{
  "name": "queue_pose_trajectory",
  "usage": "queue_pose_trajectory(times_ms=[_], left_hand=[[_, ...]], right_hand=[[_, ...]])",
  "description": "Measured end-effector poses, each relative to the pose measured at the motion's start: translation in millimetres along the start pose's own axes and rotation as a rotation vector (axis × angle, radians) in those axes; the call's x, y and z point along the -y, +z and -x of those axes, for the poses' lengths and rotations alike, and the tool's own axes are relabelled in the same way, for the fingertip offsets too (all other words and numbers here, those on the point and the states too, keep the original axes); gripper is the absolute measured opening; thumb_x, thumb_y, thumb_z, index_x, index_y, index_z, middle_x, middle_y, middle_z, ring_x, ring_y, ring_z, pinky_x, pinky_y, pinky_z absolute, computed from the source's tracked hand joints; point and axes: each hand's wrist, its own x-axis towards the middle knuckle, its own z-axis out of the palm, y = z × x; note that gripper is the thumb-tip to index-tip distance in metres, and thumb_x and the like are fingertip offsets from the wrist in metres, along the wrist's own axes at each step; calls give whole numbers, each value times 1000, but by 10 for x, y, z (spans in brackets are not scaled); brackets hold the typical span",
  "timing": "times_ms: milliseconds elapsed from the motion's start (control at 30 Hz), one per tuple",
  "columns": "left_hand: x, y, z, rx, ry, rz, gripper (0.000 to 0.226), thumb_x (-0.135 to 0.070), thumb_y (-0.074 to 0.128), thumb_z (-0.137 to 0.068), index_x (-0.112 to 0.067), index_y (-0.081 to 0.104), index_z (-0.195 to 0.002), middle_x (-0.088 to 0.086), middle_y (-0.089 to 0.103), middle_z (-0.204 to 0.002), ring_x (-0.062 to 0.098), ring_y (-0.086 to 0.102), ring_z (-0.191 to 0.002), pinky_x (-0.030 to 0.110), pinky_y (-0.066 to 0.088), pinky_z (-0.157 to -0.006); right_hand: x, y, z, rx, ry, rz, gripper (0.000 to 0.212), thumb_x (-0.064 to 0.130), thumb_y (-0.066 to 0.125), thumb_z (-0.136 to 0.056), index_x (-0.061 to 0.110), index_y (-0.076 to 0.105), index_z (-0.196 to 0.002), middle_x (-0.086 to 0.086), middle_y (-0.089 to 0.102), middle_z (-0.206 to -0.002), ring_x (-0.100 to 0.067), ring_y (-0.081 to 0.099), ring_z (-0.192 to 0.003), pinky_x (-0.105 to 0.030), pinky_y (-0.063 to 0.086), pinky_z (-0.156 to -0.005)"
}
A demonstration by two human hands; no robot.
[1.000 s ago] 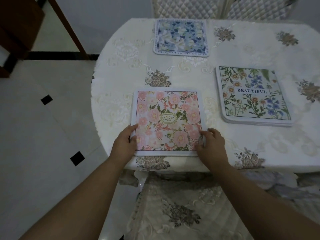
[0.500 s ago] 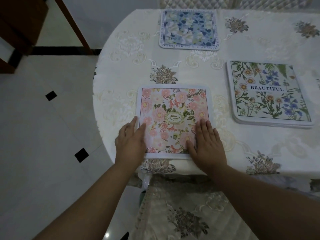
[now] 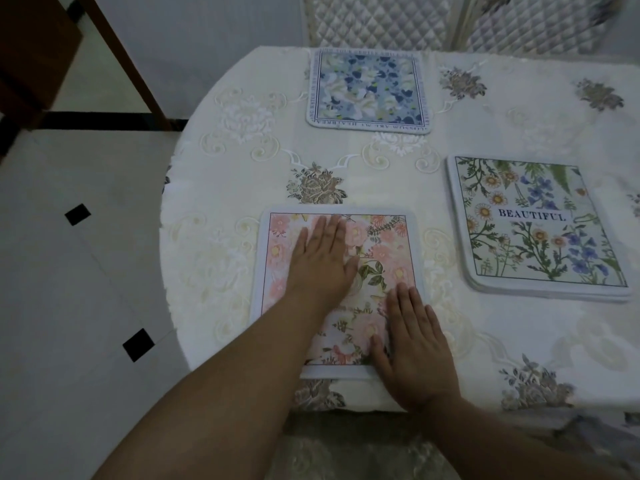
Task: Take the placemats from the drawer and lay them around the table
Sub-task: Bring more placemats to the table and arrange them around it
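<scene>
Placemats: three, square, floral; pink placemat [image 3: 391, 251] near, blue placemat [image 3: 369, 90] far, "BEAUTIFUL" placemat [image 3: 533, 226] right.
Grip: left hand [image 3: 320, 261] and right hand [image 3: 415, 344] flat, fingers straight, pressing pink placemat.
Tabletop [image 3: 225, 202]: one.

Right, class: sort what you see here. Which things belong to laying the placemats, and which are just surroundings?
Part of the job:
pink floral placemat, pressed flat by the left hand and right hand
blue floral placemat
BEAUTIFUL placemat stack
table

Just surroundings:
quilted chair backs
tiled floor
embroidered chair seat
</scene>
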Motion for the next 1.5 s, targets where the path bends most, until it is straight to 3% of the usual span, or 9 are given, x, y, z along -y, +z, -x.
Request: queue_pose_trajectory(times_ms=[400,567,667,733,933,1033,1167,1367,1500], left_hand=[[1091,-181,118,-142,-396,85,69,-48,14,-106,-10,3,-162,6,1,-171,18,-5,-157,44,1,-127],[562,-153,1052,-179,-216,129,68,-47,18,-108,-16,-12,-161,3,-19,-168,17,-20,-154,43,-6,-127],[227,92,1412,-119,-83,70,67,-48,20,-109,-16,-7,-162,2,-13,-170,18,-16,-155,45,0,-127],[216,248,1526,-97,-101,-5,68,-50,18,-108,-15,-1,-162,3,-6,-170,19,-11,-156,47,8,-127],[672,189,1771,-93,-303,81,64,-49,4,-106,-20,-8,-161,-1,-11,-169,13,-19,-154,40,-5,-126],[773,50,1625,-158,-385,168,64,-44,9,-106,-17,-7,-162,1,-14,-169,14,-20,-154,40,-5,-127],[567,51,1260,-149,-249,151,63,-45,14,-108,-19,-4,-162,-3,-9,-169,14,-20,-154,44,-2,-127],[480,107,1213,-121,-241,51,65,-48,16,-105,-18,4,-163,-1,0,-170,16,-14,-156,48,5,-127],[470,96,1201,-135,-243,44,66,-48,14,-104,-20,4,-163,-2,-1,-170,15,-15,-155,47,4,-127]], right_hand=[[-13,3,-43,13,-2,7,79,57,24,-99,13,0,-160,-5,-7,-168,-18,-10,-155,-41,3,-125],[-14,4,-59,7,-7,-1,80,56,27,-99,12,3,-160,-7,-2,-169,-19,-6,-155,-43,5,-125],[-7,0,-45,24,-2,4,80,56,26,-99,12,0,-160,-7,-5,-168,-18,-9,-155,-43,5,-125],[-6,-5,-36,28,3,8,80,56,25,-99,13,-2,-160,-6,-6,-168,-18,-11,-155,-44,7,-125],[-10,-4,-23,40,4,25,79,57,22,-99,13,-3,-160,-6,-8,-168,-17,-11,-154,-45,8,-126],[0,5,-32,11,0,27,79,56,24,-99,12,0,-160,-7,-5,-169,-18,-9,-155,-44,8,-125],[1,18,-12,8,5,18,79,55,27,-100,12,2,-160,-7,-3,-169,-18,-9,-155,-43,7,-125],[-27,-58,-15,35,22,4,80,61,25,-99,16,1,-161,-2,-4,-168,-15,-6,-155,-36,5,-125],[131,-290,-503,-17,64,-66,72,54,25,-98,20,14,-161,-1,14,-167,-17,14,-154,-35,10,-124]])
